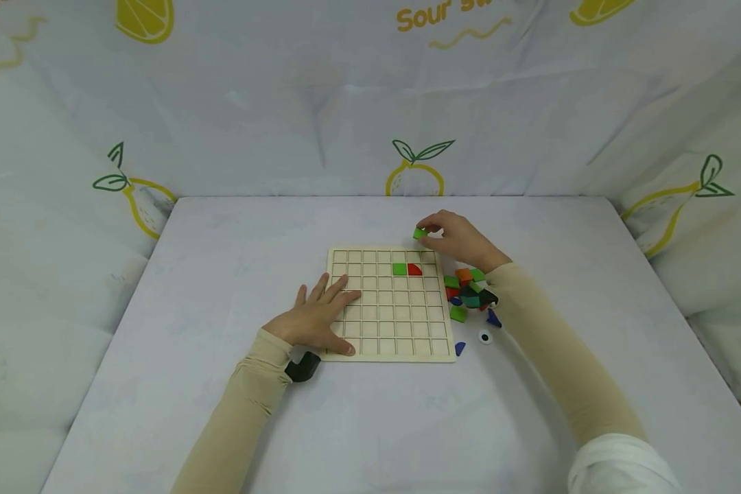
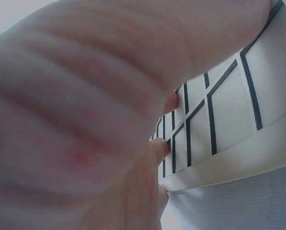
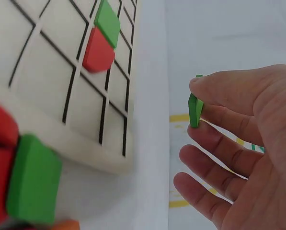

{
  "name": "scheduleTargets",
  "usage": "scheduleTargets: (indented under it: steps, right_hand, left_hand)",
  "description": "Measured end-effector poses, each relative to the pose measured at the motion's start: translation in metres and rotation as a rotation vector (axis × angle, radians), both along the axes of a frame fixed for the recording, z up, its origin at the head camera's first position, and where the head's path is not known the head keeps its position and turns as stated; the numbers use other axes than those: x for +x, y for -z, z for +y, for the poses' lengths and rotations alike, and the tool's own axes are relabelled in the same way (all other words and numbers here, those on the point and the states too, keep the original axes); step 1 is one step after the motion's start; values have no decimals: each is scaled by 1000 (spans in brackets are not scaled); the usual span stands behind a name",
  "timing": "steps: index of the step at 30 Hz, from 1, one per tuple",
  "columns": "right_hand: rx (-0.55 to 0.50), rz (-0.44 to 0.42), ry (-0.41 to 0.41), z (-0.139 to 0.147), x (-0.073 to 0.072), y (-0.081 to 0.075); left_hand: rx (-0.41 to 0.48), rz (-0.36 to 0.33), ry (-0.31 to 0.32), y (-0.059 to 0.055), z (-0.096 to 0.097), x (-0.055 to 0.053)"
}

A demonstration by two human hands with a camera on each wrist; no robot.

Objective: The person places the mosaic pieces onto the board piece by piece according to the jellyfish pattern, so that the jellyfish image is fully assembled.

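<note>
A pale wooden grid board (image 1: 385, 329) lies on the white table. Spread over its left edge, my left hand (image 1: 313, 317) rests on the board with fingers apart; the left wrist view shows mostly its palm side up close. Just beyond the board's far right corner, my right hand (image 1: 458, 237) pinches a small green block (image 3: 195, 108) between thumb and fingers, held off the board. Two pieces sit side by side in cells of the second row: a green square block (image 1: 399, 269) and a red block (image 1: 414, 269) with a rounded corner.
Right of the board lies a loose heap of colored blocks (image 1: 464, 275), green, orange, red, dark and blue, partly beneath the right forearm. A blue piece (image 1: 460, 348) and a white round piece with a dark center (image 1: 484, 337) lie nearer. A printed curtain (image 1: 309, 103) hangs behind the table.
</note>
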State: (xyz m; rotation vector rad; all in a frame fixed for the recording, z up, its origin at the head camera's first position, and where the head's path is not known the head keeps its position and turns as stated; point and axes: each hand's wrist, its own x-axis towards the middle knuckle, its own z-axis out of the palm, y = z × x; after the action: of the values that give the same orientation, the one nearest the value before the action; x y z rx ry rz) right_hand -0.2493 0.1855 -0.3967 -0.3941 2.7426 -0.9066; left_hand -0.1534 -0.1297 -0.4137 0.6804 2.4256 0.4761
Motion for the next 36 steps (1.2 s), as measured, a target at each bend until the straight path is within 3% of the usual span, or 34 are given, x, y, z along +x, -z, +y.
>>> scheduleTargets:
  steps: [6,13,36]
  right_hand:
    - [-41,6,-69,-14,5,1]
    - [-11,3,-152,-32,7,4]
    - [178,37,-240,-62,13,19]
  left_hand:
    - [-3,8,2,1,0,-1]
    - [-17,4,-1,2,-1,-1]
    - [-15,13,15,3,-1,-2]
